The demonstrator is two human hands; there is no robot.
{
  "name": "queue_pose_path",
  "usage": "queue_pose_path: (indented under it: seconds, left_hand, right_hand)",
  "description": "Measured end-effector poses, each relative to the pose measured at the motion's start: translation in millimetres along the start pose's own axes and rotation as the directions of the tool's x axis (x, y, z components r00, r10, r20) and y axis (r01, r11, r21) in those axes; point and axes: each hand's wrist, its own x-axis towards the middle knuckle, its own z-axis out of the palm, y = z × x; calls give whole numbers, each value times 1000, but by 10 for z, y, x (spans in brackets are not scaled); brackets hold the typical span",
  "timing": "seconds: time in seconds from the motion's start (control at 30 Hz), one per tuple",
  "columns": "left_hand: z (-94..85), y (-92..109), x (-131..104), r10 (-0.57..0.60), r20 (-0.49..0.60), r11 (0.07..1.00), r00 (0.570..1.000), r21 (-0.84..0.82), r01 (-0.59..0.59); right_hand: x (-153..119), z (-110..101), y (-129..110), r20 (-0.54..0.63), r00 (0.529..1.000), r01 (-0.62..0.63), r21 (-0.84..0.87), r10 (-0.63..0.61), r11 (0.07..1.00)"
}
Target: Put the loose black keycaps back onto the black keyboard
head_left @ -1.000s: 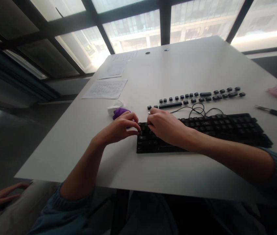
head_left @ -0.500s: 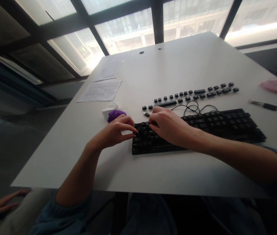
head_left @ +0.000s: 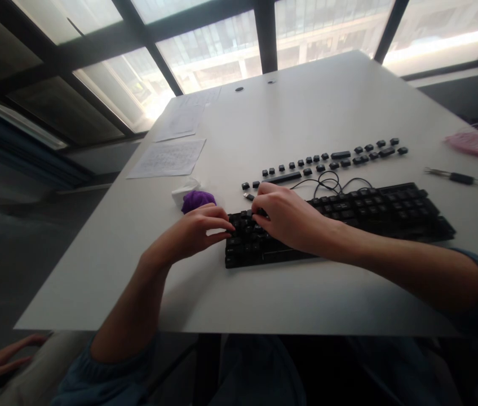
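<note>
Now, centre-right of frame, the black keyboard apparently gets its keys worked, left hand slightly parted at one end, right hand curled, neither hold clear, precision presumably needed next.

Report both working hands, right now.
Left hand: loosely curved at the left end of the keyboard; whether it grips anything cannot be told.
Right hand: curled over the keyboard; what it holds, if anything, is hidden.

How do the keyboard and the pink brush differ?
The keyboard is black; the brush is pink. The keyboard is larger than the brush. The left hand and right hand are at the keyboard, neither at the brush. Both lie on the white table.
</note>
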Motion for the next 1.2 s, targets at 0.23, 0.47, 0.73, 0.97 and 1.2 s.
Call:
queue_pose_path:
  seconds: [0.23, 0.47, 0.73, 0.97, 1.2]
  left_hand:
    - [48, -59, 1, 6, -12, 1000, 1000, -18, -6]
    - [32, -68, -9, 1, -66, 994, 998, -106, -8]
    - [4, -18, 0, 83, 27, 995, 996, -52, -81]
    - [-9, -73, -42, 30, 91, 1000, 995, -9, -29]
    - [14, -77, -32, 25, 93, 1000, 995, 0, -25]
  right_hand:
    - [-2, 0, 4, -8, 1000, 6, 1, -6, 1000]
    - [-2, -13, 2, -7, 1000, 13, 8, -13, 1000]
    - [7, -9, 22, -10, 1000, 17, 8, -16, 1000]
    - [4, -10, 16, -7, 1000, 25, 13, -25, 1000]
    - [-7, 18, 25, -29, 999, 42, 22, -41, 999]
